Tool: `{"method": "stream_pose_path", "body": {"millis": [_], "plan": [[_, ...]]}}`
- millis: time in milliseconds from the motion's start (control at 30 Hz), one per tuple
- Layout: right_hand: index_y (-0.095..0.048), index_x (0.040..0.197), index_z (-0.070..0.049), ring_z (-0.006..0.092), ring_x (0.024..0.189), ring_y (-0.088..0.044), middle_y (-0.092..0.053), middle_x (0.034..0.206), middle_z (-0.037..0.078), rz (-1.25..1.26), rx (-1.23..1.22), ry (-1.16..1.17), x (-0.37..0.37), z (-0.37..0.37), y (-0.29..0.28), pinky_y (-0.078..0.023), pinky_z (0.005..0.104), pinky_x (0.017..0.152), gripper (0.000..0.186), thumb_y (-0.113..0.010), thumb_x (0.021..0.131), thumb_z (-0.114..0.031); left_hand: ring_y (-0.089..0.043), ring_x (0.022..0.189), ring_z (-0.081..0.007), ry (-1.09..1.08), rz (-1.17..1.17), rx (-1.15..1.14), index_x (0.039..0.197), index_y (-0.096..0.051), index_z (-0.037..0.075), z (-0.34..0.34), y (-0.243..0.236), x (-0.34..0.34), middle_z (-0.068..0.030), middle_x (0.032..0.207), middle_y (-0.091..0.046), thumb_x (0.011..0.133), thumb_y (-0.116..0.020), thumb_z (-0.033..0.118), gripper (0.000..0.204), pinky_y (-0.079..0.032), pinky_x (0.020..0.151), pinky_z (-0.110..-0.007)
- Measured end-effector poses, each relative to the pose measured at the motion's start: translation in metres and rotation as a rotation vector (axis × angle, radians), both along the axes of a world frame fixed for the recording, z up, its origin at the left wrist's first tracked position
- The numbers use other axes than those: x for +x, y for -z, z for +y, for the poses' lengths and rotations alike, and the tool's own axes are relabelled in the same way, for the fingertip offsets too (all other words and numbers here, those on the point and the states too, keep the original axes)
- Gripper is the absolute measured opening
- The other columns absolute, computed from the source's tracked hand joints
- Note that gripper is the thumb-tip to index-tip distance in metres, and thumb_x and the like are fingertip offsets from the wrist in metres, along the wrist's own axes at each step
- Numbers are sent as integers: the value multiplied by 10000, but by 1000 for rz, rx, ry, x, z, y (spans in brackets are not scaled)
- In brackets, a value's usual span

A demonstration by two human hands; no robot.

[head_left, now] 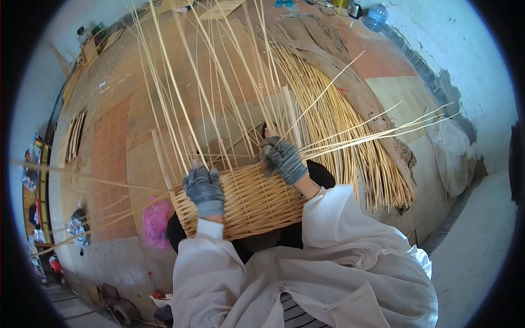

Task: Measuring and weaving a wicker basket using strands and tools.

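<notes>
A woven wicker panel [249, 202] of pale rods lies across my lap, its long upright stakes [210, 65] fanning away from me. My left hand [203, 188], in a grey fingerless-looking glove, is closed at the panel's far edge on the left, bare fingertips pressed around a wicker rod. At the far right corner my right hand [283, 158], gloved alike, curls around wicker rods beside the thick end stick [291, 115]. Several long loose rods [377, 135] stick out to the right from near that hand. The right fingertips are partly hidden.
A large bundle of peeled rods [350, 136] lies on brown cloth [377, 98] to the right. A pink plastic bag [156, 223] sits left of the panel. Long rods [104, 221] extend leftward. A blue water jug [375, 17] stands by the far right wall.
</notes>
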State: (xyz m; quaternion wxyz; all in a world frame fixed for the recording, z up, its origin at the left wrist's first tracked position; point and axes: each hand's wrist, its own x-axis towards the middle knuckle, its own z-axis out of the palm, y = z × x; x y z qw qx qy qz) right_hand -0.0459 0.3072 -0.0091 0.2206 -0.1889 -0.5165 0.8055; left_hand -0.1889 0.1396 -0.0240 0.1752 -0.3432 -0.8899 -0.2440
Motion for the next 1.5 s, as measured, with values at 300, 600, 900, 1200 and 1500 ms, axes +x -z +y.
{"method": "stream_pose_path", "body": {"millis": [300,600,900,1200,1500], "plan": [[-551,1016,-18,312,904,-556,-575,987,115,-271,1739,328,-75,18,-11,-438,330,847,222,-511,802,-58,-569,940,-344,-4,-956,-90,1402,-34,100,66,24,-1,-301,1151,-477,888,-435,257,670,-421,856,-387],[-521,1049,-62,188,691,-571,-580,779,106,-315,1068,557,-4,36,-15,-458,279,547,190,-470,868,-83,-528,1017,-288,-70,-773,-168,1378,-225,118,64,-30,20,-219,1355,-283,788,-627,160,715,-438,878,-314],[-503,1056,13,194,831,-597,-597,857,90,69,280,91,68,96,-11,-495,299,746,197,-508,872,-59,-559,997,-270,307,-655,-367,1309,-329,17,149,-50,15,-200,1096,-552,878,-479,134,471,-446,852,-317],[-504,1057,25,223,853,-611,-602,904,118,18,78,59,67,88,-5,-496,299,770,205,-511,859,-29,-196,1306,-329,228,170,-120,1273,-354,-13,167,-27,26,-158,1436,-155,821,-540,151,515,-210,1049,-425],[-459,1164,23,297,1121,-456,-514,1107,224,-494,1687,256,-23,120,-18,-418,313,889,412,-567,830,-193,-235,1276,-355,526,-100,-78,1203,-422,-2,126,14,121,-185,1263,-386,703,-580,555,765,-178,1038,-491]]}}
